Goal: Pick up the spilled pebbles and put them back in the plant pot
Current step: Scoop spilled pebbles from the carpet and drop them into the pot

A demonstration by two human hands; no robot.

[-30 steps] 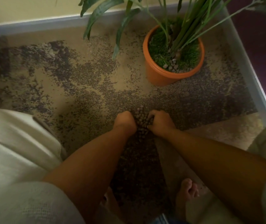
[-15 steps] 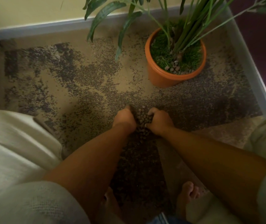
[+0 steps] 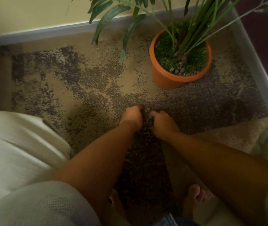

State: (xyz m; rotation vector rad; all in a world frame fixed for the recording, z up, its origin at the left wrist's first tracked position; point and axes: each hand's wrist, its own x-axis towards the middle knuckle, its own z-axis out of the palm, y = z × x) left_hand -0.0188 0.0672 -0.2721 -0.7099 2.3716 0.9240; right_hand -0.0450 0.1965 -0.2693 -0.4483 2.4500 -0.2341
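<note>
A pile of small brown pebbles lies on the patterned rug, pressed between my two hands. My left hand cups the pile from the left, fingers curled down onto the rug. My right hand cups it from the right, fingers curled the same way. The orange plant pot stands upright beyond my hands, to the right, apart from them. It holds green stems, grass-like filling and several pebbles near its front rim.
Long green leaves hang over the rug left of the pot. A grey skirting board runs along the far wall and another along the right. My bare feet and pale clothing fill the near side.
My hands have drawn closer together around the pebble pile, narrowing the gap between them. The view has shifted slightly.
</note>
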